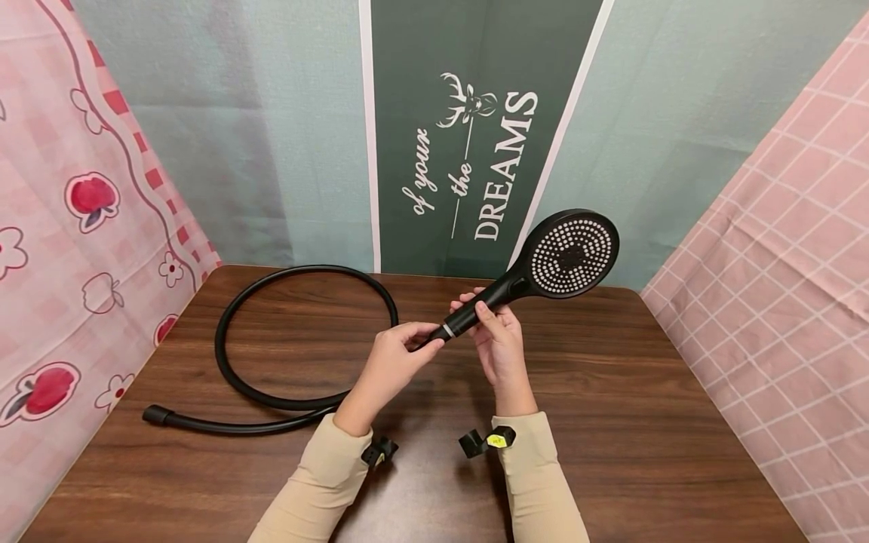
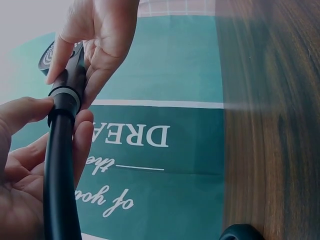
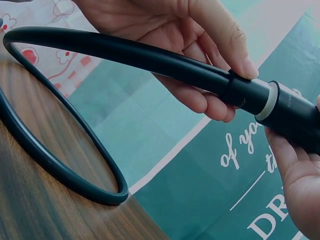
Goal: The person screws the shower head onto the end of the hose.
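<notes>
A black shower head [image 1: 573,255] with pale nozzles is held up over the table, tilted to the upper right. My right hand [image 1: 501,339] grips its handle [image 1: 485,305], thumb along the front. At the handle's lower end, my left hand [image 1: 397,360] pinches the collar nut [image 3: 245,95] of a black shower hose [image 1: 220,351] between thumb and fingers. A pale ring [image 3: 269,101] shows between nut and handle, which line up end to end. From the nut the hose loops down to the left; its other end fitting [image 1: 156,415] lies on the table.
The brown wooden table [image 1: 631,452] meets a green cloth backdrop [image 1: 462,249] with white lettering at its far edge. Pink patterned cloths hang at the left [image 1: 88,249] and right [image 1: 781,302]. Each sleeve carries a small black wrist camera [image 1: 380,451].
</notes>
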Motion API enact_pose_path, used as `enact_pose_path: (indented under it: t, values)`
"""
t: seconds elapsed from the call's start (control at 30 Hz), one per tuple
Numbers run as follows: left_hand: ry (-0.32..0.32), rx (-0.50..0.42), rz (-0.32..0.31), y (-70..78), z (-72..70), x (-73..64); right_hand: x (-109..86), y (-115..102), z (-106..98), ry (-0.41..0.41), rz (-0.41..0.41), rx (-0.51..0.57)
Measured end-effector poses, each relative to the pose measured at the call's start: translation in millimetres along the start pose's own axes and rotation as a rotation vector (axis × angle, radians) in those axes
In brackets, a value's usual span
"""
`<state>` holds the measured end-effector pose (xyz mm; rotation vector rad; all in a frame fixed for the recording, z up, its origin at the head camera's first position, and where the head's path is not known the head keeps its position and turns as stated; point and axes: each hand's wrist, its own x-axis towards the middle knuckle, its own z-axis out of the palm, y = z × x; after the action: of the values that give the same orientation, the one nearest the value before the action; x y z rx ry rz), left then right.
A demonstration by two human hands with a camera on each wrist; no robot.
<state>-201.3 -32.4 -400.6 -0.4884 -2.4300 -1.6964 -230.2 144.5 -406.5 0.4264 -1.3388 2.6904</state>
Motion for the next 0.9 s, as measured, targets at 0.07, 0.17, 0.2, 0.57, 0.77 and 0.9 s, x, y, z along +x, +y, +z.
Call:
enact_pose_path:
  t: [0.07,0.17,0.2,0.57,0.77,0.9]
  values:
    - [-0.001,-0.004,-0.004,-0.5,-0.2,0.2,0.1,0.1,-0.1,-0.002,-0.001,-0.001]
    - [-0.002,-0.015,-0.011,-0.4,-0.6,0.2,0.2,0.3,-0.1,-0.006,-0.004,0.0]
    - [-0.002,-0.021,-0.014,-0.2,-0.7,0.2,0.2,0.3,-0.2,-0.007,-0.005,0.001]
    - [-0.005,-0.012,-0.004,-0.2,-0.7,-0.1,0.6,0.4,-0.1,-0.002,-0.007,0.01]
    - [0.003,-0.007,0.018,0.4,0.1,-0.5,0.7,0.3,0.8,0.006,-0.007,0.008]
    - [0.01,0.005,0.029,0.1,0.5,-0.3,0.7,0.4,0.9,0.003,-0.01,0.014]
